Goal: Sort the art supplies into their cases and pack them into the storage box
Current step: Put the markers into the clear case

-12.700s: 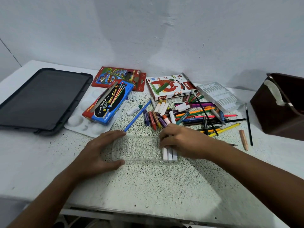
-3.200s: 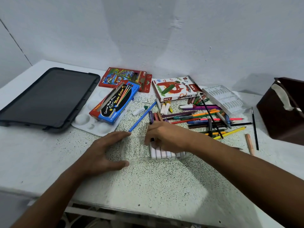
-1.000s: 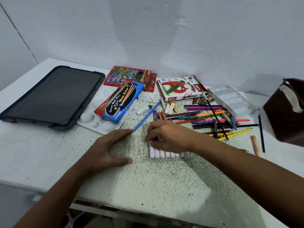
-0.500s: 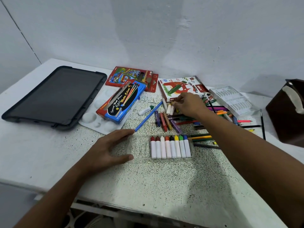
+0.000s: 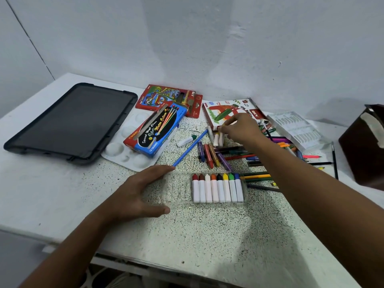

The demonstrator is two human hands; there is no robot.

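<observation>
Speckled white counter (image 5: pixel 218 235) against a pale wall fills my view. At far left lies the dark lid (image 5: pixel 70 121); a brown storage box (image 5: pixel 365 146) sits at the right edge. My left hand (image 5: pixel 135 194) rests flat, fingers spread against the clear tray's (image 5: pixel 178 190) left end; eight oil pastels (image 5: pixel 217 188) lie side by side in its right part. My right hand (image 5: pixel 241 129), fingers pinched narrow, reaches loose pastels (image 5: pixel 218 139) beside the oil pastel box (image 5: pixel 224 113); whether it grips one, I cannot tell.
</observation>
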